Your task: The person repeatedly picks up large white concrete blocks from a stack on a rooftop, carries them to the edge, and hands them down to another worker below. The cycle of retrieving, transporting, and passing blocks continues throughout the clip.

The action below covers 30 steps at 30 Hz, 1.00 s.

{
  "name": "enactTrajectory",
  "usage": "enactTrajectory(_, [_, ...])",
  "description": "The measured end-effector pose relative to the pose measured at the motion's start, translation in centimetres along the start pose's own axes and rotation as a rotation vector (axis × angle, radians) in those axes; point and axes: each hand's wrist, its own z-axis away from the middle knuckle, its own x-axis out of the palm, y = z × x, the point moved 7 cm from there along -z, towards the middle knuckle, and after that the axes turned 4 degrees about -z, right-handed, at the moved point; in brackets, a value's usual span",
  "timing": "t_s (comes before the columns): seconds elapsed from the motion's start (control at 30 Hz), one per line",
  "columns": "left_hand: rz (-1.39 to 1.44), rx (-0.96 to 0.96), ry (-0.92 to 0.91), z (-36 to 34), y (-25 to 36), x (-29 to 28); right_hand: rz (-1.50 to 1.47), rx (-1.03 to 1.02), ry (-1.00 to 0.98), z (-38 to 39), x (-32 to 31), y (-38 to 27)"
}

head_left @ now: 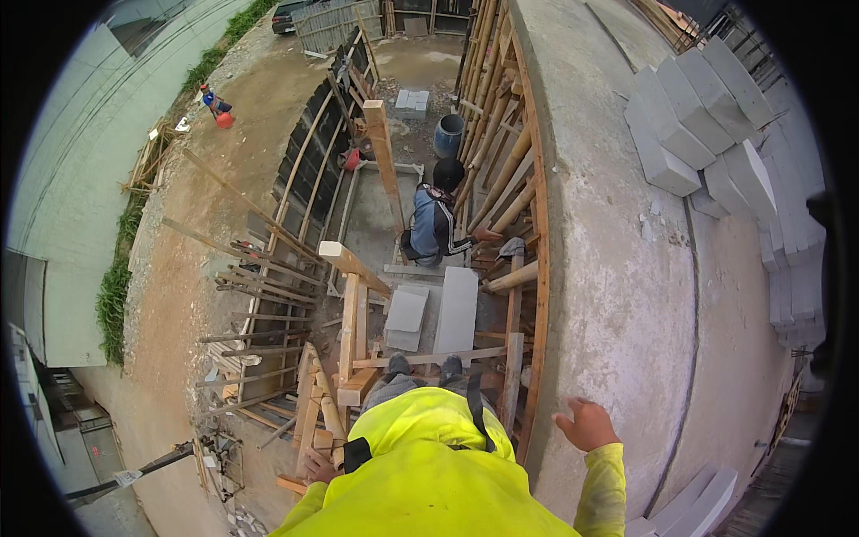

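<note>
My left hand [319, 468] is low beside the upright timbers [307, 412], its fingers apart and seemingly resting against the wood. My right hand [589, 425] hangs over the top of the grey concrete wall [617, 358], fingers loosely bent, with nothing visible in it. My shoes [399, 364] stand at a narrow wooden strip [429, 358]. Just past them, down below, lie a stack of pale grey blocks [407, 313] and a longer pale slab [457, 309]. Close to my left side rises a wooden post frame [351, 327].
Ahead below, a person [433, 219] crouches, one hand at the bamboo shoring [514, 179]. A blue drum [448, 136] stands beyond. Pale blocks [702, 112] are stacked at right. Wooden stakes [268, 277] stick out at left; another person [213, 103] is on the dirt road [197, 242].
</note>
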Motion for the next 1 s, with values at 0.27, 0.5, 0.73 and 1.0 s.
enactTrajectory(0.27, [-0.247, 0.01, 0.584, 1.1, 1.0, 0.3, -0.124, -0.304, 0.282, -3.4, -0.9, -8.4])
enactTrajectory(0.5, [-0.182, 0.033, 0.153, 0.5, 1.2, 0.9, -0.188, -0.315, 0.359, -5.2, 1.4, -6.8])
enactTrajectory(0.73, [0.154, 0.113, -0.248, -0.4, 0.8, -0.3, -0.152, -0.222, 0.507, -7.4, -0.9, -0.1])
enactTrajectory(1.0, [0.127, 0.159, -0.248, -0.4, 0.6, -1.9, -0.012, -0.247, 0.499, -7.5, 0.0, 2.3])
